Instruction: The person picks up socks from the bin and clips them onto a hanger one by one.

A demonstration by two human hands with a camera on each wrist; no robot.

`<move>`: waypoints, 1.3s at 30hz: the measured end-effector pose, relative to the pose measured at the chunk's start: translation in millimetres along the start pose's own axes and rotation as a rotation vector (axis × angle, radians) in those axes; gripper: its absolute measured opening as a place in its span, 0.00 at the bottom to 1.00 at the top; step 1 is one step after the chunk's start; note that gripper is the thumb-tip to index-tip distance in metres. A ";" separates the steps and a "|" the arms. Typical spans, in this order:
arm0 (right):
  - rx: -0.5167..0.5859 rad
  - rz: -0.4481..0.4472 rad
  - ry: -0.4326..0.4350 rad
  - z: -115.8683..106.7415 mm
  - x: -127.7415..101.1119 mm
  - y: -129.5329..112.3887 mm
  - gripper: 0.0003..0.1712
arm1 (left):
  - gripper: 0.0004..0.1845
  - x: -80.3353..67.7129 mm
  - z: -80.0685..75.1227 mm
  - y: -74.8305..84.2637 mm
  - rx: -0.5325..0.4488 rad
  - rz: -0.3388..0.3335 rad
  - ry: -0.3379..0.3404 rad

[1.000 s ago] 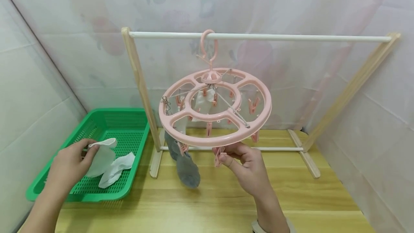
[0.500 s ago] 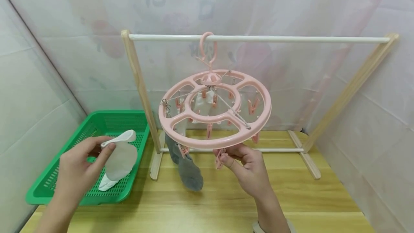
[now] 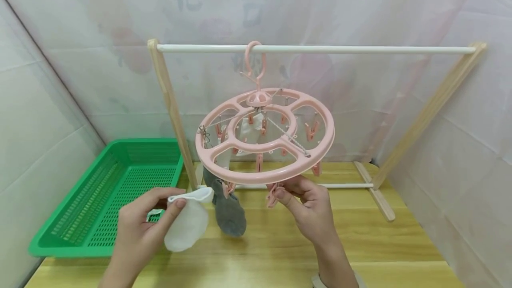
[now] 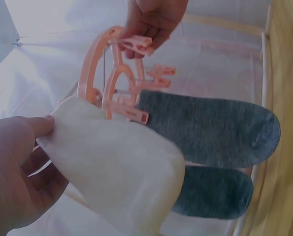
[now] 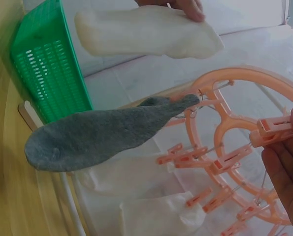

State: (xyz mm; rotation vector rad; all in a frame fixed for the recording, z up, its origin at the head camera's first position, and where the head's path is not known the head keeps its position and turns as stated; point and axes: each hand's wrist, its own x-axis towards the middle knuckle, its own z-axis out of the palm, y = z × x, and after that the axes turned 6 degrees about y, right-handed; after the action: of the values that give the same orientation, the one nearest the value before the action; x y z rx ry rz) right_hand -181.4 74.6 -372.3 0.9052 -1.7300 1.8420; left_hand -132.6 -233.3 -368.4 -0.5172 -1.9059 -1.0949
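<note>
My left hand (image 3: pixel 144 223) pinches a white sock (image 3: pixel 187 228) at its cuff between thumb and fingers; the sock hangs toe down, left of the hanger. Under the front rim of a round pink clip hanger (image 3: pixel 256 176), my right hand (image 3: pixel 311 210) pinches a pink clothespin (image 3: pixel 273 195). Grey socks (image 4: pixel 205 128) hang from clips at the hanger's left, one behind the other in the left wrist view. White socks (image 5: pixel 129 174) hang from clips farther back in the right wrist view. Several other clips dangle with nothing in them.
The hanger's hook (image 3: pixel 254 59) sits over the white rod (image 3: pixel 360 50) of a wooden-legged rack. A green basket (image 3: pixel 72 251) stands on the wooden table at left, with white cloth (image 3: pixel 154 214) in it mostly hidden behind my left hand. Pale curtains surround the table.
My left hand has carried the white sock from over the basket rightward, close to the hanging grey socks. The right hand has stayed at the same clothespin.
</note>
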 end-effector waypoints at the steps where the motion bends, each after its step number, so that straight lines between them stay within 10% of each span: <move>1: 0.007 -0.008 0.005 0.4 0.2 0.1 0.10 | 0.15 -0.8 2.9 1.8 -0.012 -0.006 -0.004; 15: 0.053 -0.052 0.045 3.1 0.0 1.7 0.11 | 0.13 2.3 38.1 17.2 -0.165 -0.075 -0.099; 29: 0.137 -0.096 0.061 5.2 -0.1 3.5 0.09 | 0.04 11.5 62.0 29.9 -0.176 -0.167 -0.461; 39: 0.157 -0.085 0.052 6.4 0.3 3.8 0.06 | 0.03 7.7 81.5 35.1 -0.224 -0.133 -0.414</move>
State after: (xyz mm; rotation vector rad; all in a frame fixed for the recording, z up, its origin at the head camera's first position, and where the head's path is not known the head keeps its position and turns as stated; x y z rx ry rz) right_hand -183.4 67.8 -374.7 0.9661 -1.5090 1.9489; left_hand -151.0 -146.2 -365.1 -0.8023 -2.2088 -1.3803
